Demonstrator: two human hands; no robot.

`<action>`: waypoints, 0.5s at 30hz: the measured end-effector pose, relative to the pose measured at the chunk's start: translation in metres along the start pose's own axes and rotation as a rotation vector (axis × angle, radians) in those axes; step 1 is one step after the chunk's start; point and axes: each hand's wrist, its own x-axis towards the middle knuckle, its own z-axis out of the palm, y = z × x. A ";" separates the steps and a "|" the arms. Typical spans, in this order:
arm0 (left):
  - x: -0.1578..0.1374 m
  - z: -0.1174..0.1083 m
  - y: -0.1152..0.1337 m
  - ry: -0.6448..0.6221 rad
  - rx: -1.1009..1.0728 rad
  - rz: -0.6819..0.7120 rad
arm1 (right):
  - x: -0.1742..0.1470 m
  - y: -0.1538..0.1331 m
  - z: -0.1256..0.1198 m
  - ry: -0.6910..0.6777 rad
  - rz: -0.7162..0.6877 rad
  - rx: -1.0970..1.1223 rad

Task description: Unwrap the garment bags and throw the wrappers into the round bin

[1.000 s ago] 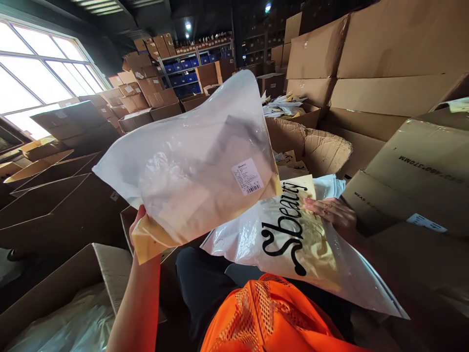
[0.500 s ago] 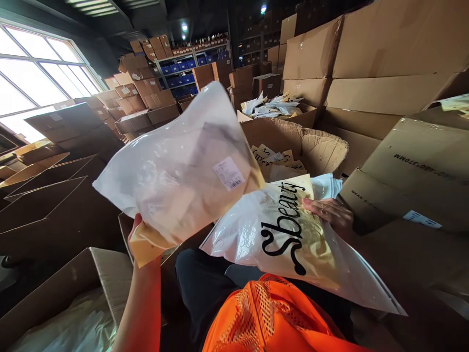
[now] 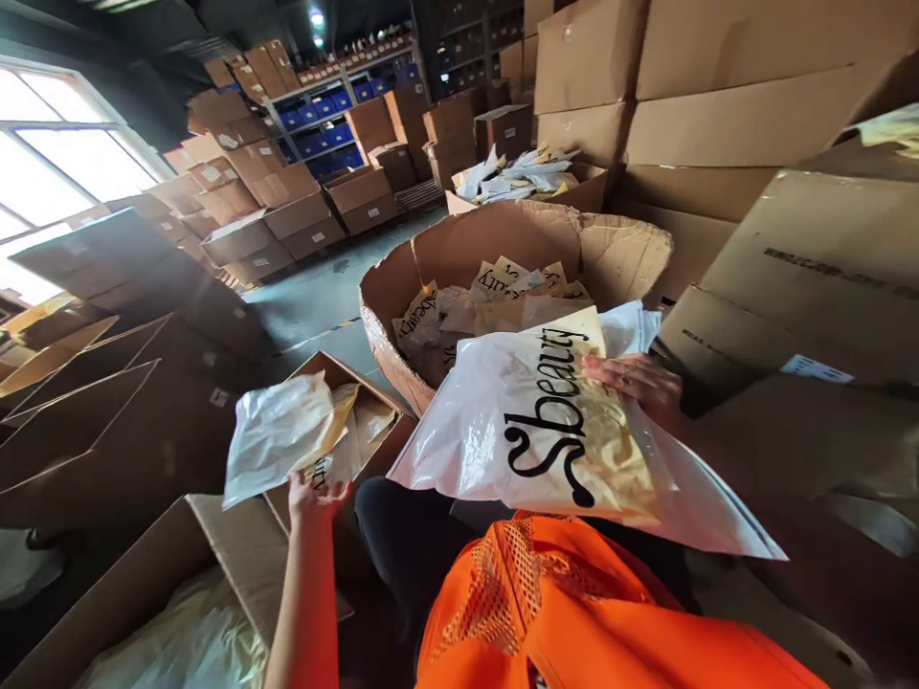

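Note:
My right hand (image 3: 638, 383) grips a stack of clear plastic bags at their right side. The top packaging bag (image 3: 546, 411) has "Sbeauty" in black letters and something yellowish inside. It lies slanted above my lap. At lower left, my left hand (image 3: 320, 493) has its fingers apart at the lower edge of a whitish plastic bag (image 3: 277, 431). That bag is over the left side of a small open carton (image 3: 392, 435), partly past its edge. Whether my fingertips still touch it I cannot tell. Other bags lie in the carton, one with black letters near my fingers.
A large round-sided cardboard bin (image 3: 388, 335) holds many lettered bags. Behind it stands a carton (image 3: 593, 187) heaped with more bags. An open box (image 3: 236, 565) with bags is at lower left. Tall cartons (image 3: 753, 268) crowd the right; shelves with blue bins (image 3: 316, 139) stand far back.
My left hand has lowered the whitish bag from in front of me to the small carton, and its fingers have opened. My right hand keeps its stack. The view has shifted slightly, showing the bin.

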 end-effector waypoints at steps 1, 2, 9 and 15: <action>-0.011 0.013 -0.002 0.026 0.044 0.020 | -0.001 0.000 0.001 -0.005 0.008 0.003; -0.025 0.028 0.001 0.011 0.103 0.098 | -0.002 0.001 0.001 -0.003 0.011 0.003; -0.141 0.147 0.075 -0.890 1.124 1.344 | -0.005 -0.001 0.003 0.016 0.022 -0.010; -0.125 0.181 0.084 -1.113 0.928 0.916 | -0.014 0.000 0.004 -0.020 0.037 -0.032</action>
